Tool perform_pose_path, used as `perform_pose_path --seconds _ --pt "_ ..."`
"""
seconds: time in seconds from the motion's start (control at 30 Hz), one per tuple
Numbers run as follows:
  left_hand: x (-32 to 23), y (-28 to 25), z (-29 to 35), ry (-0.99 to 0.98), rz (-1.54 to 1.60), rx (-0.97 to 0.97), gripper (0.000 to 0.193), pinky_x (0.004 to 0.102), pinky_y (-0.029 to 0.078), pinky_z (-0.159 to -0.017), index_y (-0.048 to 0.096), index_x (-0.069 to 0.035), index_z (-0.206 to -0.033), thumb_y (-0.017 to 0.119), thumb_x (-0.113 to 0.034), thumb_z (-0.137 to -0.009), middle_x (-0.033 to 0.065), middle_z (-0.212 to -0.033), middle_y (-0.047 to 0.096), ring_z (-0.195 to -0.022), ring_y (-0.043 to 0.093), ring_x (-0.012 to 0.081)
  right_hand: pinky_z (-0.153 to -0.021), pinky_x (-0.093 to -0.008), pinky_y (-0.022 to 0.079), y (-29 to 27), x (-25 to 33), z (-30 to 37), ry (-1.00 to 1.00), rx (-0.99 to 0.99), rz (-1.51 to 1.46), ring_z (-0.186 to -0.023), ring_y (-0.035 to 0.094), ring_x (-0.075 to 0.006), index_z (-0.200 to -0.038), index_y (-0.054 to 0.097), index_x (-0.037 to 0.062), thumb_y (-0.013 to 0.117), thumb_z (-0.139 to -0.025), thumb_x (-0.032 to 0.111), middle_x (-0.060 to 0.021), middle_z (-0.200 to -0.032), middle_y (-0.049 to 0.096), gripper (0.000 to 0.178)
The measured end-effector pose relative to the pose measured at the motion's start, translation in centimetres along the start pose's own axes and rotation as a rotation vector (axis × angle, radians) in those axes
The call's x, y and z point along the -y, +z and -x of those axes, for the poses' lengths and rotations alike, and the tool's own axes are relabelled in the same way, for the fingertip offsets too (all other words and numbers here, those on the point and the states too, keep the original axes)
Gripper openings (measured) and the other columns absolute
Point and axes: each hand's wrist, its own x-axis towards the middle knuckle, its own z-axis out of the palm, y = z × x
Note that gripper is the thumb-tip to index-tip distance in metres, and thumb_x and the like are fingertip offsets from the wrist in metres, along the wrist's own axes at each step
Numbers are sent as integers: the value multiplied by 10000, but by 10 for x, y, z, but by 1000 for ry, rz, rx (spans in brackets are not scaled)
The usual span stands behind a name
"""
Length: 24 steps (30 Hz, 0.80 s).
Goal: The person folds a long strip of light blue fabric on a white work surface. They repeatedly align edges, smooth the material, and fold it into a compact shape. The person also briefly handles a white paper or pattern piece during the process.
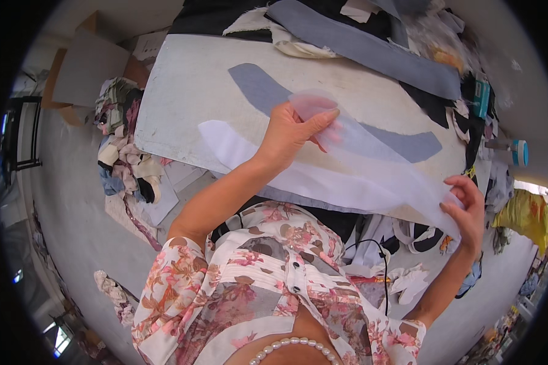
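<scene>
Stretched between my hands is a sheer white strip of fabric (371,161), thin enough to see the table through. My left hand (295,131) pinches its upper left end between thumb and fingers. At the strip's lower right end, my right hand (464,207) grips the edge with bent fingers. Beneath it a curved blue-grey fabric piece (259,88) lies flat on the pale table (182,91), its middle covered by the sheer strip. A second white strip (219,141) lies along the near edge, partly over another grey-blue piece (310,202).
A long blue-grey fabric band (365,48) lies across the far side on dark cloth and cream scraps (298,45). Fabric scraps (128,158) are heaped left of the table. At the right are a teal box (481,98), a white-and-blue roll (519,153) and a yellow bag (526,216).
</scene>
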Motion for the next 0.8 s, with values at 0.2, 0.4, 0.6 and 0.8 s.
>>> perform_pose_path --seconds 0.2,0.4,0.6,0.8 --pt "-9 -67 -8 -33 -372 -133 197 190 415 -469 678 -18 -1027 681 -176 -909 54 -812 700 -595 609 89 -650 -171 426 44 -12 -34 11 131 42 -692 551 -31 -1066 596 9 732 -730 -48 13 -762 618 366" --pt "-23 -110 -21 96 -676 -366 156 198 431 -536 697 -24 -927 687 -176 -895 7 -732 658 -590 584 72 -619 -180 419 87 -6 -85 -45 185 69 -675 553 -39 -1050 589 12 713 -740 -38 9 -726 610 337" --pt "-32 -122 -36 251 -1097 -578 196 221 478 -599 715 -45 -853 716 -241 -861 -5 -690 667 -610 599 71 -616 -209 427 104 -1 -106 -60 174 187 -644 541 -58 -1019 599 35 717 -729 -12 -6 -691 608 316" --pt "-28 -129 -45 269 -1258 -629 212 230 469 -572 719 -81 -851 728 -293 -842 0 -660 668 -589 609 88 -608 -216 427 109 -5 -116 -72 146 161 -637 542 -67 -1017 596 36 717 -730 -2 -14 -690 620 314"
